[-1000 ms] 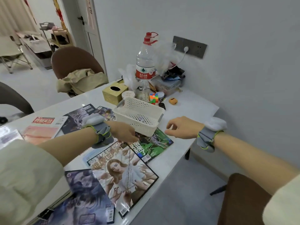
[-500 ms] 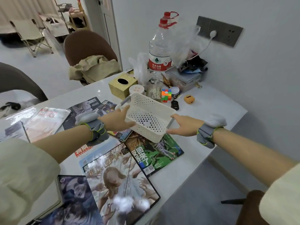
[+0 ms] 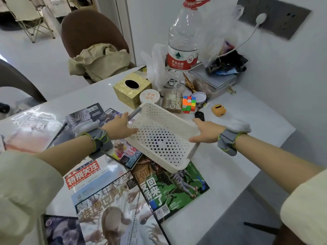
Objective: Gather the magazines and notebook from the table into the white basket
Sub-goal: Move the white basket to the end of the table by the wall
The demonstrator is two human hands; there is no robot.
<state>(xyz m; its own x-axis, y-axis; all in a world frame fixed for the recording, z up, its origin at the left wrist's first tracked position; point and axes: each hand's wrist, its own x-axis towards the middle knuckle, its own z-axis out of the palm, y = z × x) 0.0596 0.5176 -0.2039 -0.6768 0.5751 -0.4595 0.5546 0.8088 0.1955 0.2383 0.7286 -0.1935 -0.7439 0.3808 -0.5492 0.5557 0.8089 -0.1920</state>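
White perforated plastic basket [image 3: 164, 138] gripped end to end between left hand [image 3: 118, 128] and right hand [image 3: 207, 131], fingers curled on end rims. Tilted, near corner over green football magazine [image 3: 177, 190]. Long axis hand to hand. Other glossy magazines [image 3: 113, 209] below grip, nearer left hand.

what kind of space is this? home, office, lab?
Likely a home dining or living area: white table strewn with magazines, a padded brown chair, and household clutter by the wall (5L water bottle, tissue box, puzzle cube).
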